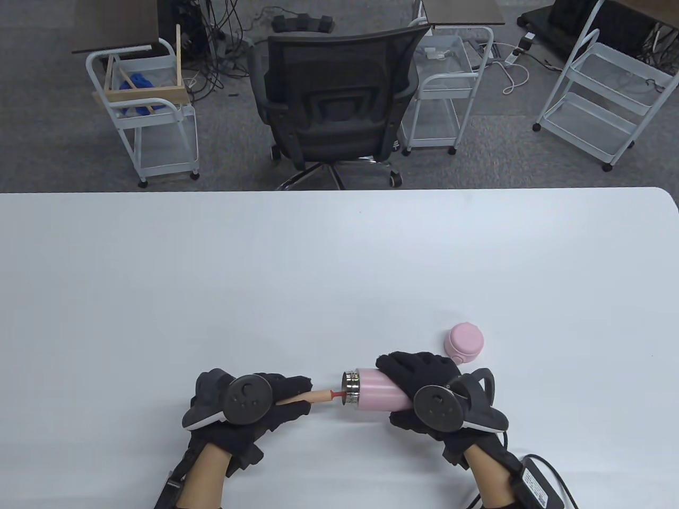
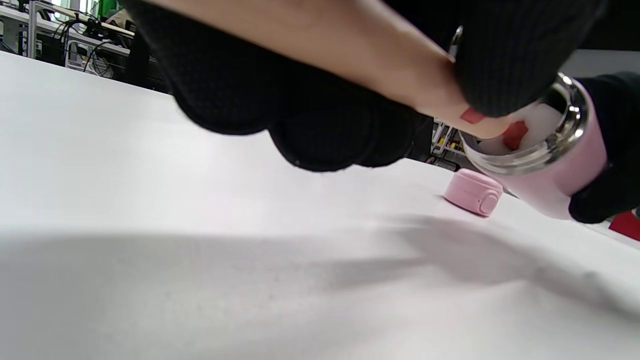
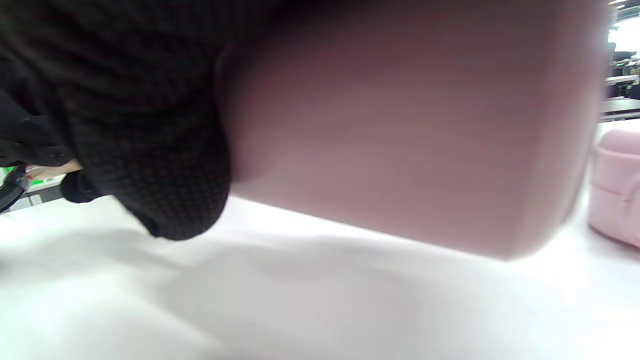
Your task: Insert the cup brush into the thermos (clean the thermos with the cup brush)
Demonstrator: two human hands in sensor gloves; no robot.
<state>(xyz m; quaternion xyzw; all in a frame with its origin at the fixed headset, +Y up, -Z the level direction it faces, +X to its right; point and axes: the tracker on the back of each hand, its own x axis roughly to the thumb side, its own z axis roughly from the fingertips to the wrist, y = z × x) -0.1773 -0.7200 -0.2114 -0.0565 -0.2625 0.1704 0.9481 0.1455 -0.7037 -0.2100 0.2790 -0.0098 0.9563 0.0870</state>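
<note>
My right hand [image 1: 424,395] grips the pink thermos [image 1: 379,395] on its side above the white table, steel mouth [image 1: 349,388] pointing left. My left hand [image 1: 265,405] grips the wooden handle of the cup brush [image 1: 313,396]. The brush's red neck [image 1: 337,394] enters the thermos mouth; the head is hidden inside. In the left wrist view the handle [image 2: 350,55] runs into the steel rim [image 2: 550,145] of the thermos [image 2: 560,185]. In the right wrist view the pink thermos body [image 3: 400,125] fills the frame, held above the table by my gloved fingers [image 3: 150,150].
The pink thermos lid [image 1: 464,342] lies on the table [image 1: 318,275] just behind my right hand; it also shows in the left wrist view [image 2: 472,192] and the right wrist view [image 3: 617,185]. A black office chair [image 1: 337,106] stands beyond the table's far edge.
</note>
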